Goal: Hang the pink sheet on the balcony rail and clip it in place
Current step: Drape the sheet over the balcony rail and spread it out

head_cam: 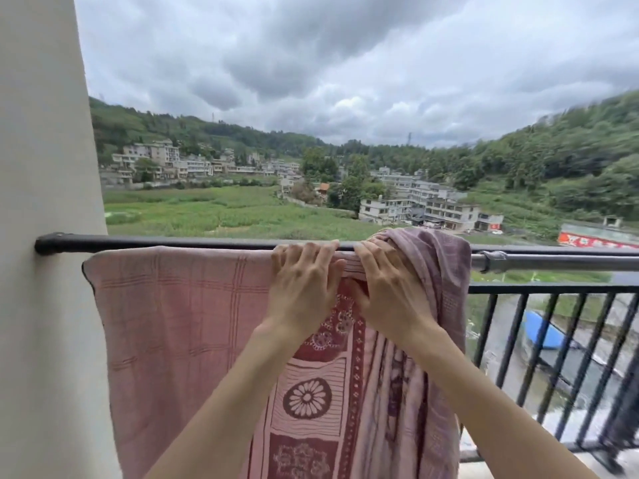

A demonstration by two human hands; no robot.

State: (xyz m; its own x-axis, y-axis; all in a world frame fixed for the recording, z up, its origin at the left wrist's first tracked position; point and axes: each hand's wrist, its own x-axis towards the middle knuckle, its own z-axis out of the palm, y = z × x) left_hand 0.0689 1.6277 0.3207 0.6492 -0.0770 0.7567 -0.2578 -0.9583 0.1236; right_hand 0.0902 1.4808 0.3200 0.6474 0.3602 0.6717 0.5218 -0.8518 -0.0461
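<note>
A person is standing at a balcony edge, both bare arms reaching forward from 6 o'clock toward a horizontal rail (193,242) that is crossing the view from a cream wall (41,202) at 9 o'clock to the right edge at 3 o'clock. The pink sheet (173,323) is already hanging over this rail, its left half lying flat and spread toward 9 o'clock, while its right part is sitting in a bunched, gathered heap over the rail just past centre toward 3 o'clock. The left hand (304,288) is curling its fingers over the rail top and gripping the sheet's fold there. The right hand (387,285), just beside it, is gripping the bunched cloth with curled fingers. The draping looks about half done: the gathered part is waiting to be drawn along the bare metal pole toward 3 o'clock. No clip is showing anywhere in view, so the clipping step appears not yet begun. Dark railing bars (553,357) are standing at 4 o'clock, with fields, buildings and grey clouds beyond.
</note>
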